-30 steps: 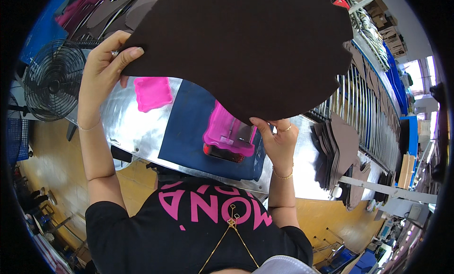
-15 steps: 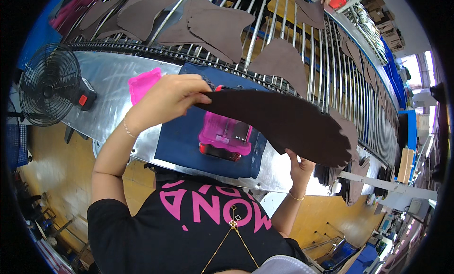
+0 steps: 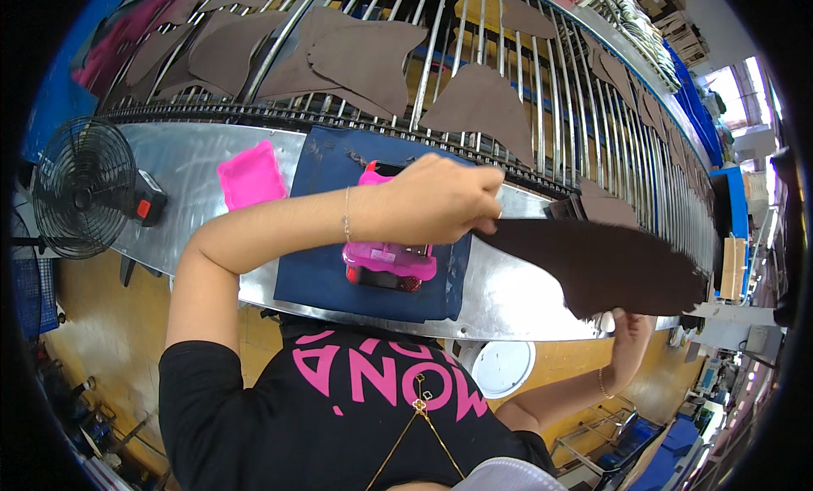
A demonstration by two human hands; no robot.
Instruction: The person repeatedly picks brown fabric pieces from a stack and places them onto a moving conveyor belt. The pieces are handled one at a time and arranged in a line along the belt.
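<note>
A dark brown, curved flat piece of leather-like material (image 3: 593, 258) is stretched between my hands at the right of the metal table. My left hand (image 3: 445, 199) reaches across the blue mat (image 3: 318, 279) and pinches the piece's narrow left end. At its lower right edge, my right hand (image 3: 631, 326) grips it, the fingers partly behind it. Beneath my left forearm lies a bright pink tray-like holder (image 3: 394, 260) with a red and black object under it; the forearm hides part of both. Another pink tray (image 3: 254, 177) sits to the left.
A black fan (image 3: 85, 177) stands at the table's left end. Beyond the table runs a rack of metal rollers (image 3: 542, 118) carrying several brown cut pieces (image 3: 364, 59). A round white stool top (image 3: 504, 368) shows below the table edge.
Both hands have carried the brown piece to the right, away from above the mat. My left arm now stretches across the pink holder.
</note>
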